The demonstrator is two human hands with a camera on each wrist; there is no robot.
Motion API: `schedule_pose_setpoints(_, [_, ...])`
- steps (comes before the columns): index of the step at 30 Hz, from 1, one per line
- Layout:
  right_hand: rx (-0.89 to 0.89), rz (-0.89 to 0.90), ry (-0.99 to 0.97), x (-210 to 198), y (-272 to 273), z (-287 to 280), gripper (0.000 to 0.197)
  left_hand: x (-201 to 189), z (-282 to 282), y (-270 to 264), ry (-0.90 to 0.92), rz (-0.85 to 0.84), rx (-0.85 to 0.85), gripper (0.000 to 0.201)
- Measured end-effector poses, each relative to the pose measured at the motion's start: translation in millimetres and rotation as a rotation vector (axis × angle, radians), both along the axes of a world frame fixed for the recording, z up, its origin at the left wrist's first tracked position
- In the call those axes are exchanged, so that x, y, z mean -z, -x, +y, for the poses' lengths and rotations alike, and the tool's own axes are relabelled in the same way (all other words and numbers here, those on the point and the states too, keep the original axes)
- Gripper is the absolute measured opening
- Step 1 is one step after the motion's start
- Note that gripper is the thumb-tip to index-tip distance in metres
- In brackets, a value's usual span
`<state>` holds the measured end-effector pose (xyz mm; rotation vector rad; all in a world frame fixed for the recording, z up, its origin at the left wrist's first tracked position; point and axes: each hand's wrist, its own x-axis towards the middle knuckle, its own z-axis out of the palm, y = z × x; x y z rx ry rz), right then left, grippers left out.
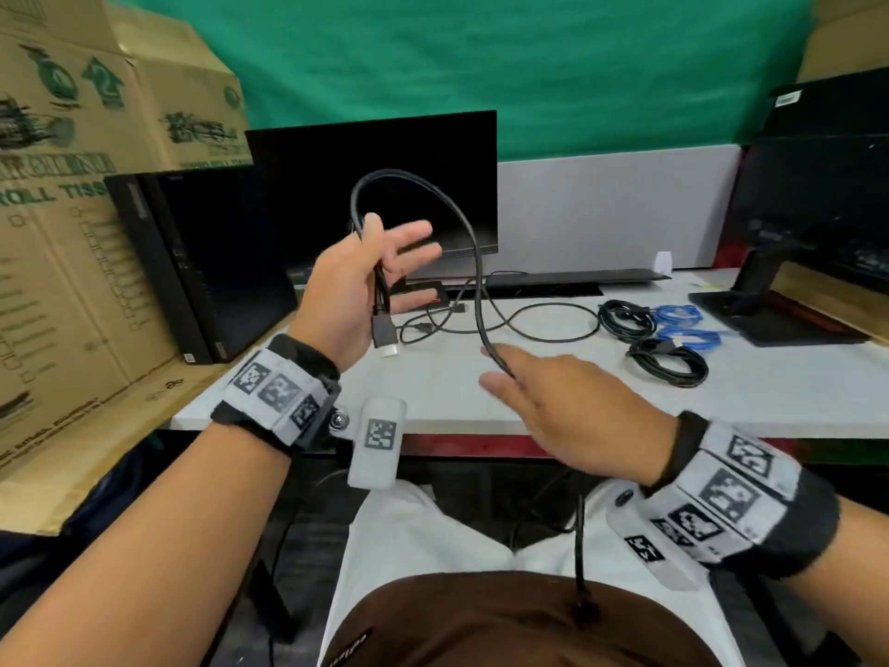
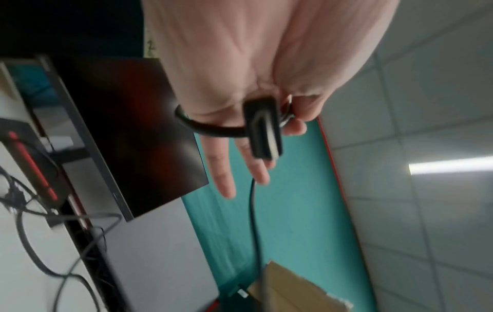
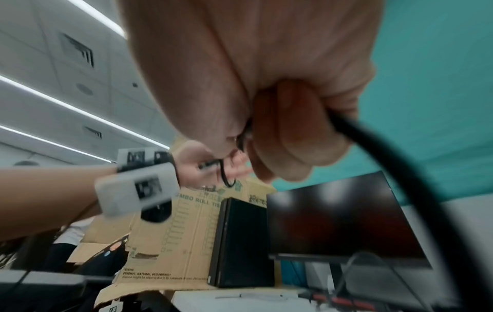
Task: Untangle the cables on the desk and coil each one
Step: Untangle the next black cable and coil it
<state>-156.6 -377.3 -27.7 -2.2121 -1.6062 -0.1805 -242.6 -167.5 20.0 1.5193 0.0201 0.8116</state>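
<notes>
My left hand (image 1: 385, 252) is raised over the desk's front left. Its thumb pinches a doubled black cable (image 1: 474, 243) against the palm while the fingers stay straight. The cable's flat plug (image 1: 385, 334) hangs below the palm and shows close up in the left wrist view as the plug (image 2: 264, 130). From there the cable arcs up and right, then down into my right hand (image 1: 500, 370). In the right wrist view the right hand's fingers (image 3: 280, 130) curl round the cable (image 3: 400, 168). Its tail (image 1: 579, 546) drops to my lap.
On the white desk (image 1: 433, 397) lie a loose thin black cable (image 1: 543, 324), two black coils (image 1: 668, 361) and two blue coils (image 1: 678, 312). A monitor (image 1: 375, 185), a black PC tower (image 1: 192, 262), cardboard boxes (image 1: 62, 233) and a second monitor's stand (image 1: 755, 300) ring the desk.
</notes>
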Motion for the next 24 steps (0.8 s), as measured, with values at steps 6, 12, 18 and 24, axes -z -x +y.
schedule_pose_setpoints(6, [0.165,-0.073,0.101,16.1,-18.9,5.0,0.027,-10.5,-4.9,12.2,0.338,0.016,0.263,0.049])
schedule_pose_setpoints(12, [-0.06,-0.21,0.812,21.7,2.8,-5.2,0.021,-6.0,-11.0,3.0,0.368,-0.118,0.318,0.053])
schedule_pose_setpoints(18, [-0.325,-0.06,0.838,-3.4,36.2,-15.4,0.029,16.3,-11.9,-15.5,0.283,-0.03,0.164,0.046])
schedule_pose_setpoints(24, [-0.398,-0.079,0.118,-57.6,41.3,-33.0,0.041,45.7,-17.6,-16.9,-0.625,0.333,-0.208,0.05])
